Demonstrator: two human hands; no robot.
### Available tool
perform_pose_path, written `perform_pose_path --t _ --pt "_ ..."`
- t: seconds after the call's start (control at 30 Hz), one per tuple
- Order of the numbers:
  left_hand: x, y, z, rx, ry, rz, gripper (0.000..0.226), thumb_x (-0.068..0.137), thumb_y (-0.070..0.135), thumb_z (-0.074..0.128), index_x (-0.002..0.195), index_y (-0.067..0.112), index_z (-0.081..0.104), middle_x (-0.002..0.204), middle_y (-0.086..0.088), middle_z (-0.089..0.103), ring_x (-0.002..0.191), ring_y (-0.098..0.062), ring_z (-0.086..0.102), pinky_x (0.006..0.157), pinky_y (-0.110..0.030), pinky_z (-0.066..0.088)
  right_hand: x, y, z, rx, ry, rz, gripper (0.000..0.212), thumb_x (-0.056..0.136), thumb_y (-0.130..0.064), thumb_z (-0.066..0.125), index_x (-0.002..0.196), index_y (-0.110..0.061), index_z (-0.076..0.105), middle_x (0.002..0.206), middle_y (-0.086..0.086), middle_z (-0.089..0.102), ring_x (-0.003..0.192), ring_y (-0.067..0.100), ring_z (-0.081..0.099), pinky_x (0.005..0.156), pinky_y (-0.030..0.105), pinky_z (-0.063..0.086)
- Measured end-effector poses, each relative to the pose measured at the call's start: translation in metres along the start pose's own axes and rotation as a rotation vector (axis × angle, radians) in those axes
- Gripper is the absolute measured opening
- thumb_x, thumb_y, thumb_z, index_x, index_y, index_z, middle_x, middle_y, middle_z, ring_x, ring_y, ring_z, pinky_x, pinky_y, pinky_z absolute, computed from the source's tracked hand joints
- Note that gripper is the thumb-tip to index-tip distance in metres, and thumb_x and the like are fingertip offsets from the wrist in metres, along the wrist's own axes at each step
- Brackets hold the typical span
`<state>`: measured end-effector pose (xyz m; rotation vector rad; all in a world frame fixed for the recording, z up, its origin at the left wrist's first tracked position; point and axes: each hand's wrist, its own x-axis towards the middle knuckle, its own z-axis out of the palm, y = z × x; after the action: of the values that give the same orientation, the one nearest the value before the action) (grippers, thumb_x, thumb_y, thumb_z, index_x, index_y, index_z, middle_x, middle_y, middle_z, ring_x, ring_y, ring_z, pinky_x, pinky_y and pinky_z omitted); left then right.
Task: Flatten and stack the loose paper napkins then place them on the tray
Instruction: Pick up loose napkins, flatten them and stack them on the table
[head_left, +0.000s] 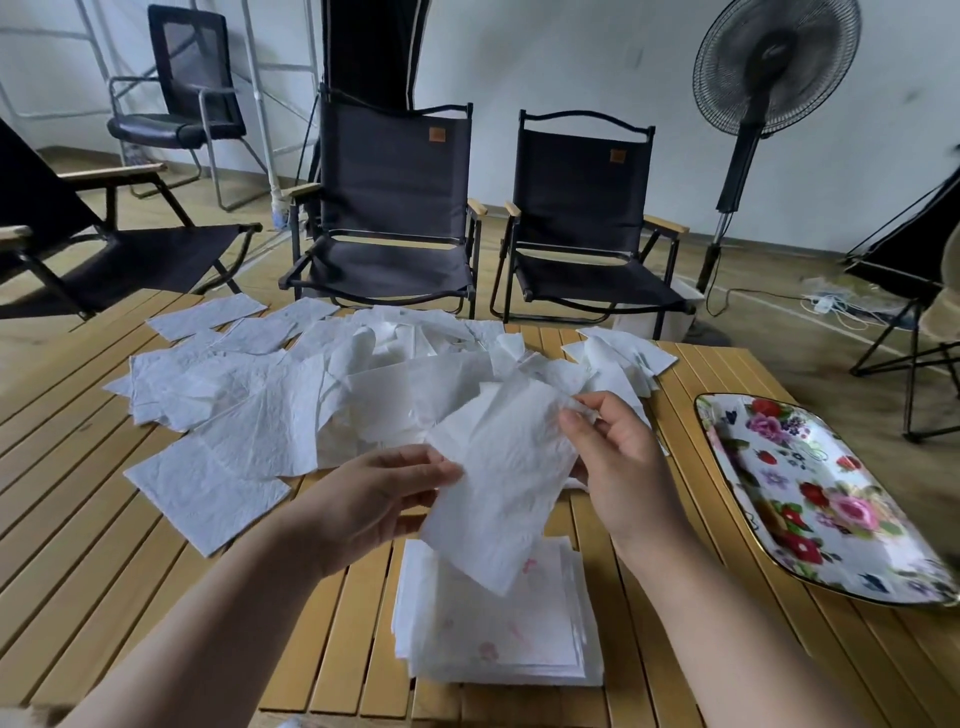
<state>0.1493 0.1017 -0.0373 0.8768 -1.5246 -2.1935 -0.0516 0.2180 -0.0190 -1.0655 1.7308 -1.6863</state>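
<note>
I hold one white paper napkin (504, 478) in the air above the table's near middle. My left hand (374, 499) grips its left edge and my right hand (618, 457) pinches its upper right corner. Directly below it lies a neat stack of flattened napkins (498, 639) near the front edge. A wide heap of loose, crumpled napkins (291, 395) covers the far half of the table. The flowered tray (826, 499) sits at the right with nothing on it.
The table is made of wooden slats (104, 519). Behind it stand two black folding chairs (395, 208), another chair at the far left (104, 249), an office chair and a standing fan (769, 104). Cables lie on the floor at the right.
</note>
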Motion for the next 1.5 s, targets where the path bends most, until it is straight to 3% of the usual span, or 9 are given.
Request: perform_pose_path --t 0.17,0.33,0.5,0.73,0.87,1.0,1.1,1.3,1.5 --pt "-0.003 0.000 0.005 -0.083 0.036 0.038 0.037 0.085 0.022 0.065 0.118 0.006 0.066 0.116 -0.015 0.071 0.106 -0.030 0.066 0.101 -0.045 0.046 -0.002 0.001 -0.002 -0.213 -0.043 -0.056 0.011 0.098 -0.031 0.062 0.109 -0.030 0.065 0.102 -0.009 0.075 0.097 0.006 0.071 0.082 0.035 0.062" --pt "-0.003 -0.001 0.009 -0.020 0.105 0.068 0.020 0.083 0.025 0.068 0.097 0.013 0.075 0.105 -0.015 0.073 0.087 -0.021 0.068 0.078 -0.031 0.049 -0.004 0.002 0.002 -0.279 -0.052 -0.078 0.015 0.097 -0.027 0.065 0.111 -0.032 0.066 0.094 -0.010 0.077 0.092 0.001 0.071 0.085 0.035 0.060" --pt "-0.004 -0.002 0.011 0.172 0.194 0.104 0.022 0.092 0.024 0.065 0.106 0.009 0.074 0.108 -0.010 0.074 0.095 -0.016 0.065 0.086 -0.032 0.045 -0.001 -0.001 -0.003 -0.296 0.020 -0.100 0.004 0.094 -0.028 0.069 0.093 -0.032 0.069 0.084 -0.013 0.077 0.079 0.003 0.071 0.076 0.034 0.062" --pt "-0.011 -0.006 0.014 0.376 0.300 0.160 0.010 0.093 0.024 0.067 0.093 0.018 0.075 0.090 -0.003 0.076 0.082 -0.015 0.065 0.065 -0.024 0.051 0.009 0.006 -0.037 -0.435 0.311 -0.137 0.008 0.096 -0.025 0.067 0.095 -0.018 0.071 0.081 -0.009 0.072 0.071 0.004 0.066 0.062 0.030 0.056" --pt "-0.024 -0.001 0.024 0.390 0.096 0.170 0.012 0.088 0.024 0.073 0.095 0.014 0.075 0.087 -0.008 0.072 0.080 -0.015 0.063 0.070 -0.029 0.050 0.015 0.019 -0.061 -0.495 0.389 -0.041 0.011 0.098 -0.023 0.063 0.097 -0.014 0.068 0.085 -0.006 0.071 0.080 0.008 0.065 0.062 0.027 0.048" --pt "-0.033 0.005 0.042 0.044 -0.161 0.066 0.018 0.082 0.017 0.075 0.098 0.008 0.075 0.091 -0.009 0.070 0.081 -0.018 0.065 0.069 -0.027 0.053 0.017 0.028 -0.070 -0.460 0.394 0.069 0.011 0.097 -0.024 0.064 0.096 -0.014 0.067 0.087 0.000 0.071 0.083 0.019 0.066 0.069 0.034 0.053" --pt "-0.033 -0.005 0.051 0.028 -0.035 -0.054 0.019 0.084 0.021 0.074 0.100 0.012 0.077 0.090 -0.004 0.072 0.073 -0.012 0.063 0.060 -0.022 0.044 0.018 0.030 -0.070 -0.336 0.414 0.174 0.011 0.096 -0.028 0.065 0.099 -0.018 0.067 0.083 0.001 0.070 0.078 0.017 0.063 0.060 0.028 0.044" --pt "-0.026 -0.028 0.047 0.500 0.275 -0.260 0.015 0.091 0.020 0.071 0.100 0.009 0.074 0.075 -0.006 0.067 0.049 -0.011 0.055 0.048 -0.021 0.042 0.011 0.022 -0.064 -0.163 0.423 0.250 0.011 0.098 -0.019 0.063 0.106 -0.023 0.058 0.086 0.006 0.068 0.069 0.015 0.061 0.055 0.024 0.045" --pt "-0.031 -0.025 0.041 0.657 0.271 -0.295 0.020 0.092 0.025 0.071 0.098 0.006 0.072 0.077 -0.006 0.071 0.047 -0.012 0.059 0.049 -0.024 0.052 0.000 0.010 -0.063 -0.243 0.358 0.245 0.003 0.096 -0.016 0.060 0.093 -0.016 0.061 0.090 0.004 0.071 0.075 0.018 0.071 0.063 0.034 0.059"
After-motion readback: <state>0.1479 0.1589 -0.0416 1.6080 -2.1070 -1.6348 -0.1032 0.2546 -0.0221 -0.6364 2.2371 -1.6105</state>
